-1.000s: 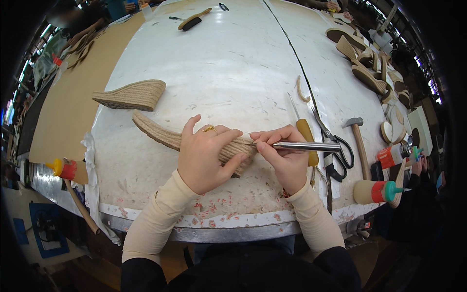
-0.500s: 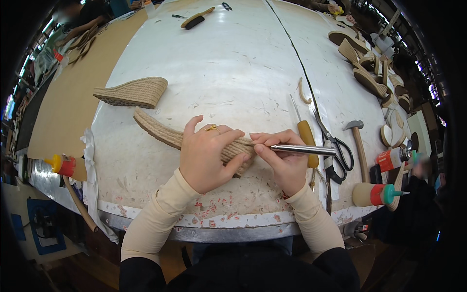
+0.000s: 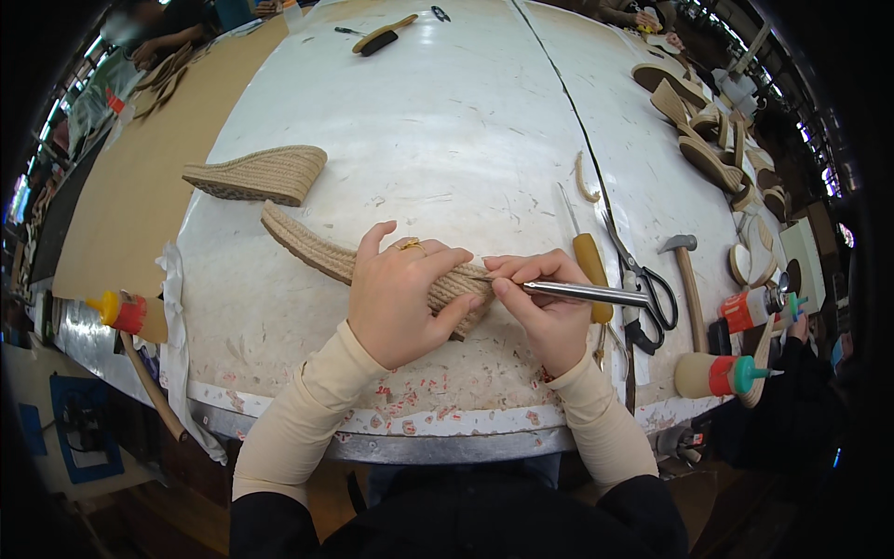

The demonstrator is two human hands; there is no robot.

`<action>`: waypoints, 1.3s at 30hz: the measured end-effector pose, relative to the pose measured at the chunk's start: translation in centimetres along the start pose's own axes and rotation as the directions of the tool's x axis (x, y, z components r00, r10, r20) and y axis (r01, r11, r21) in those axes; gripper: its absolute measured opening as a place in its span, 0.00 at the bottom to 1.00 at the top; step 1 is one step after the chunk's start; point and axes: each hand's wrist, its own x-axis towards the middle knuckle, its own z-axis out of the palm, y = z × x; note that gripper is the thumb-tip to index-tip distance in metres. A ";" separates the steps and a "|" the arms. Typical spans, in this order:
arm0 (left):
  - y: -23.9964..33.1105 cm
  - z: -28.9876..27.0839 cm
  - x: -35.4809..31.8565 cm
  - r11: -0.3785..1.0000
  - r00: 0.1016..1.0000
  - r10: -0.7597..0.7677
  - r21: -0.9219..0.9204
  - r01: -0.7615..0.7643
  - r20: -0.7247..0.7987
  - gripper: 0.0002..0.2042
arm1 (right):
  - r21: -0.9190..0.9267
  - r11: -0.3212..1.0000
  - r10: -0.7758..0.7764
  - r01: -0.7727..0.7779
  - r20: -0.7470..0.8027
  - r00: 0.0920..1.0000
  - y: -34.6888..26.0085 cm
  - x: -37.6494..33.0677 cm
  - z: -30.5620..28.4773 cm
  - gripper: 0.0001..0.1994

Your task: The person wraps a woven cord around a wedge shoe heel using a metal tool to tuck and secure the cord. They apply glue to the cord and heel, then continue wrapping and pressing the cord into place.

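Observation:
A braided-rope wedge sole point(image 3: 310, 244) lies on its side in front of me, its thin toe end pointing to the far left. My left hand point(image 3: 402, 296) is wrapped over its thick heel end, thumb on the near side and fingers on the far side. My right hand point(image 3: 543, 305) pinches a slim, shiny metal pen-like tool point(image 3: 587, 293), and its fingertips meet the rope at the heel. The tool's working tip is hidden by the fingers. A second rope wedge sole point(image 3: 265, 174) stands just beyond, to the left.
Right of my hand lie a yellow-handled awl point(image 3: 589, 265), black-handled scissors point(image 3: 649, 303) and a hammer point(image 3: 687, 279). Glue bottles stand at the right point(image 3: 717, 374) and left point(image 3: 135, 315) edges. Several wedge soles point(image 3: 712, 158) pile up far right. A brush point(image 3: 385, 37) lies far off.
Both hands keep their hold on the sole and the metal tool. The whole view has shifted slightly; hardly anything else differs.

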 end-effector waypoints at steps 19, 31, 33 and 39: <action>0.0 0.0 0.0 1.000 1.000 -0.006 0.009 0.006 0.013 0.17 | 0.006 1.000 -0.024 0.024 -0.018 1.000 0.0 -0.1 0.1 0.10; 0.4 -0.1 0.1 0.999 0.999 -0.050 0.006 0.050 0.009 0.10 | -0.022 1.000 -0.021 0.021 -0.029 0.999 0.3 -0.1 0.3 0.10; 0.5 0.0 0.2 0.998 0.998 -0.057 0.008 0.057 0.004 0.10 | -0.035 0.999 -0.031 0.030 -0.031 0.999 0.3 -0.1 0.3 0.10; 0.7 0.0 0.3 0.997 0.997 -0.081 -0.004 0.081 -0.007 0.09 | 0.001 1.000 -0.017 0.017 -0.100 0.995 0.4 0.0 1.0 0.09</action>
